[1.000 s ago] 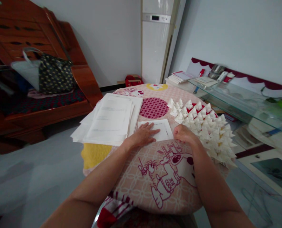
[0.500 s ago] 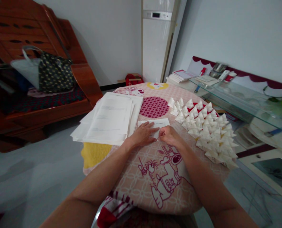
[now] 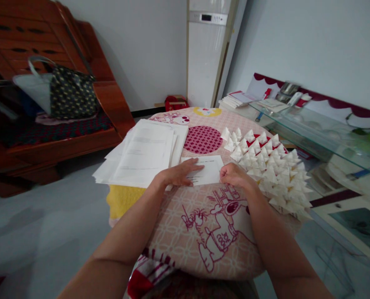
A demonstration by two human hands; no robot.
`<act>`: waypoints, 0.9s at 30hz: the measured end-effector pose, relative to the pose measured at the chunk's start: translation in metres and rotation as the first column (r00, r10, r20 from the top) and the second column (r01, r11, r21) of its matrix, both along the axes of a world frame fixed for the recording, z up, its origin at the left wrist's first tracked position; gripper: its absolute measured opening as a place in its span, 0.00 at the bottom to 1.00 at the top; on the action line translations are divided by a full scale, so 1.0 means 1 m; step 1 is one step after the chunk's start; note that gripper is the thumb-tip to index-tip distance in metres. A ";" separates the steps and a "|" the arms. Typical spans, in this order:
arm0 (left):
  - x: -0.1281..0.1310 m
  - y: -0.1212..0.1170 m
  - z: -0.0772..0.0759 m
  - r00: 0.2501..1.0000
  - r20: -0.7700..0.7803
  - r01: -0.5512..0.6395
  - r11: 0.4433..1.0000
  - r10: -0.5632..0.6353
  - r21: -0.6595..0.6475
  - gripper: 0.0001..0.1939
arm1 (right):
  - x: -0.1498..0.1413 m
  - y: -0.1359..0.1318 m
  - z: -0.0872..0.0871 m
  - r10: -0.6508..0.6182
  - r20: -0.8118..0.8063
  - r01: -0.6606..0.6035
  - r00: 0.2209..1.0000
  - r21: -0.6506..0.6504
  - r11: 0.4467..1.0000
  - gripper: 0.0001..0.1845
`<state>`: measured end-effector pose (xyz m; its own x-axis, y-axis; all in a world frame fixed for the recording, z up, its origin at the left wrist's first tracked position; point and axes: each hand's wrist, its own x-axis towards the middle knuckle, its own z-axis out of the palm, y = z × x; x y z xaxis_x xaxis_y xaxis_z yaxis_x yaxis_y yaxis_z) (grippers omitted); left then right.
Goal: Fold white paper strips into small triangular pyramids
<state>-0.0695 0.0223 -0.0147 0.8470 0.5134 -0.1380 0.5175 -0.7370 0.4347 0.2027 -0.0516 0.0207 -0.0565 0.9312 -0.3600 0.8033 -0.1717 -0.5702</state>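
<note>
A small folded sheet of white paper [image 3: 208,169] with printed lines lies flat on the cloth-covered table [image 3: 185,224]. My left hand [image 3: 182,172] rests on its left part, fingers stretched and spread. At the sheet's right edge is my right hand [image 3: 235,174], its fingers curled and closed against the paper; the fingertips are partly hidden. Left of my hands lies a stack of printed paper sheets [image 3: 146,151]. Rows of folded white paper pieces with pointed tips [image 3: 270,166] stand close together to the right.
A glass-topped stand [image 3: 325,133] with papers and small items runs along the right wall. At the left is a wooden bench [image 3: 113,104] holding a dark patterned bag [image 3: 72,93]. A tall white air conditioner [image 3: 205,58] stands behind the table.
My right hand has slid right, from the sheet's middle to its right edge. My left hand has shifted slightly left, so more of the printed paper shows.
</note>
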 end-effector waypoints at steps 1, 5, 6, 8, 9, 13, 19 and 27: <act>-0.001 0.001 0.002 1.000 -0.012 0.013 1.000 -0.013 -0.012 0.44 | 0.002 0.000 0.002 -0.009 0.011 0.009 1.000 -0.014 1.000 0.06; -0.006 0.002 0.009 0.998 -0.028 0.049 0.998 -0.050 -0.029 0.45 | 0.009 -0.002 0.010 -0.052 0.045 0.054 0.998 -0.053 0.997 0.08; -0.007 0.002 0.010 0.998 -0.033 0.043 0.999 -0.044 -0.033 0.45 | 0.011 -0.003 0.011 -0.058 0.051 0.061 0.997 -0.057 0.997 0.08; -0.009 0.001 0.010 0.999 -0.044 0.027 0.999 -0.028 -0.034 0.46 | 0.013 -0.004 0.013 -0.060 0.065 0.064 0.996 -0.055 0.996 0.08; -0.010 0.000 0.010 0.999 -0.048 0.021 0.999 -0.023 -0.029 0.47 | 0.014 -0.004 0.013 -0.056 0.079 0.060 0.995 -0.051 0.997 0.08; -0.013 -0.004 0.011 0.999 -0.044 0.020 1.000 -0.020 0.000 0.47 | 0.015 -0.004 0.014 -0.052 0.233 0.049 0.971 0.018 0.999 0.09; -0.012 -0.004 0.012 1.000 0.017 0.015 1.000 -0.015 -0.012 0.46 | 0.008 0.002 0.009 -0.136 0.337 0.070 0.932 0.201 0.977 0.10; 0.012 -0.005 -0.002 0.945 0.194 -0.293 0.946 0.264 0.140 0.39 | 0.010 0.009 -0.005 -0.213 0.254 0.151 0.944 0.242 0.958 0.12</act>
<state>-0.0573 0.0170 -0.0168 0.6702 0.7350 0.1026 0.6410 -0.6430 0.4191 0.2125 -0.0429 0.0154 0.1936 0.9729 -0.1265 0.9000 -0.2275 -0.3717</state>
